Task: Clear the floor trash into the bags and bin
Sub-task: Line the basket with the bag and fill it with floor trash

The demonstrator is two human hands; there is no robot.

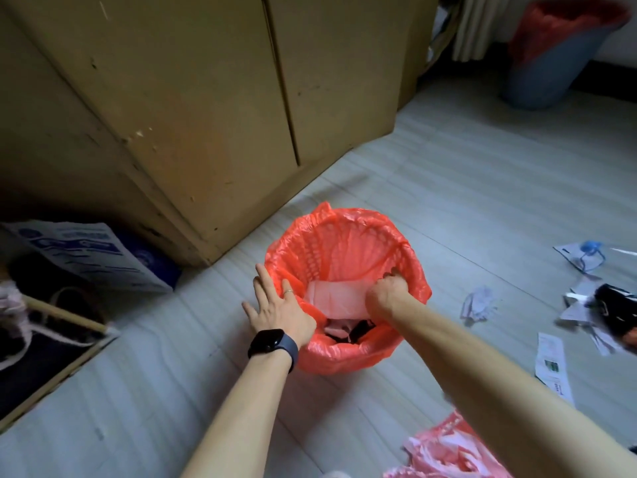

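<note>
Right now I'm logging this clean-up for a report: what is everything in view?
bin: one, red-lined, floor centre, trash inside
second bin: one, blue with red bag, far right
cabinet: one, tan, behind the bin
scrap papers: several, white, floor right
loose bag: one, red, bottom right
printed cardboard: one, white and blue, left
watch: one, black, left wrist
left hand: one, flat on the bin's rim
right hand: one, inside the bin, fingers curled on its liner
</note>
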